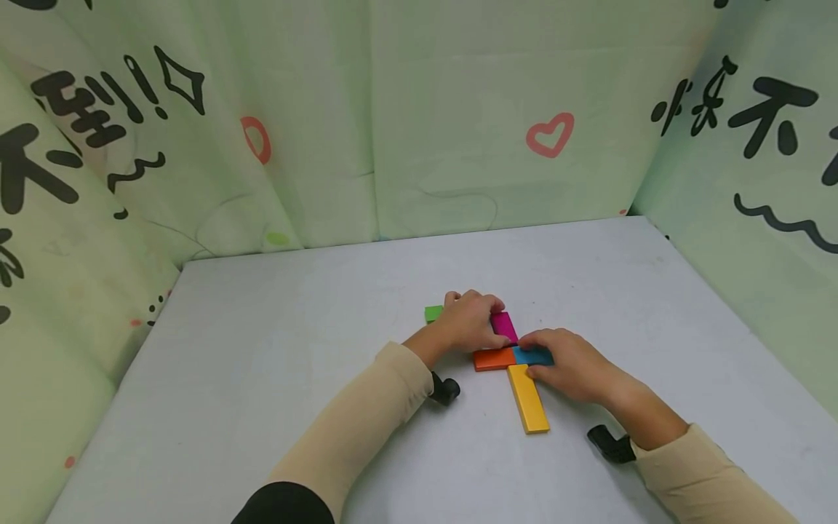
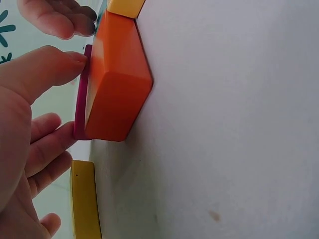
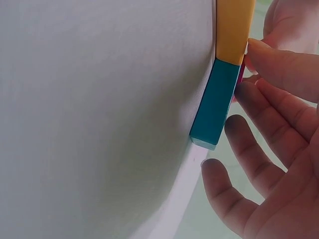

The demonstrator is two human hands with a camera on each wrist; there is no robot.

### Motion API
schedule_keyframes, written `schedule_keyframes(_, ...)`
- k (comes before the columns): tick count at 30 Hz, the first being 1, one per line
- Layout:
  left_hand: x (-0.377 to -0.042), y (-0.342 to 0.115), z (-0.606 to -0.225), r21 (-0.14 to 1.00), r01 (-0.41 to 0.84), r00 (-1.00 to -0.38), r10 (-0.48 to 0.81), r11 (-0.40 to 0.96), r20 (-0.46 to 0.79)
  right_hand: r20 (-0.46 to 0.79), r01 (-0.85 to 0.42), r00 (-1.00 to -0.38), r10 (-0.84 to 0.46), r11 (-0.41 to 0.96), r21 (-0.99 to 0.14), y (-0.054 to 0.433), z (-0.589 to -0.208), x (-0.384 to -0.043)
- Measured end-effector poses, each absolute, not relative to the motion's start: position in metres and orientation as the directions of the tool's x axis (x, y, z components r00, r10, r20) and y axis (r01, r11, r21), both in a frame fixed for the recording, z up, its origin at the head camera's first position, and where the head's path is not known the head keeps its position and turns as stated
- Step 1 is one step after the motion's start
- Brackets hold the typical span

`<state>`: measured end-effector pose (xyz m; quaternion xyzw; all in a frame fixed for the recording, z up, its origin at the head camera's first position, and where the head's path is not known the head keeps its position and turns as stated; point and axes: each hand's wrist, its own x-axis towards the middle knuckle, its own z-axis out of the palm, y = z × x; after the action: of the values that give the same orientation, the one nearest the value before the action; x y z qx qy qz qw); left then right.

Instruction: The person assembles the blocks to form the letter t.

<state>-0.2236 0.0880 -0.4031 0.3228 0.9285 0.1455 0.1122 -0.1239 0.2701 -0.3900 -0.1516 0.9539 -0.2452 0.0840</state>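
Several flat coloured blocks lie together on the table. My left hand [image 1: 466, 322] pinches the magenta block [image 1: 504, 327] by its ends, thumb at the near end and a finger at the far end. Its near end meets the orange block [image 1: 494, 359] and the blue block [image 1: 533, 356], which lie end to end. My right hand [image 1: 575, 365] has thumb and index finger about the blue block; the thumb is also right at the edge of the yellow block [image 1: 529, 400], which points toward me. In the right wrist view the blue block [image 3: 214, 102] abuts the yellow block [image 3: 234, 30].
A green block [image 1: 433, 314] shows partly behind my left hand. In the left wrist view a yellow block [image 2: 84, 199] lies beyond the fingers. Black wrist camera mounts [image 1: 445, 390] sit under both wrists. Printed curtains [image 1: 419, 145] surround the white table [image 1: 262, 378].
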Motion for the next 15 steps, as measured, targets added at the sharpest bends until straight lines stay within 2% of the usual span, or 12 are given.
schedule_keyframes(15,-0.2224,0.0879,-0.4043,0.339,0.579,-0.761,0.641,0.742,-0.103,-0.071,-0.257,-0.941,-0.331,0.835,-0.486,0.2710,-0.3898,-0.1230)
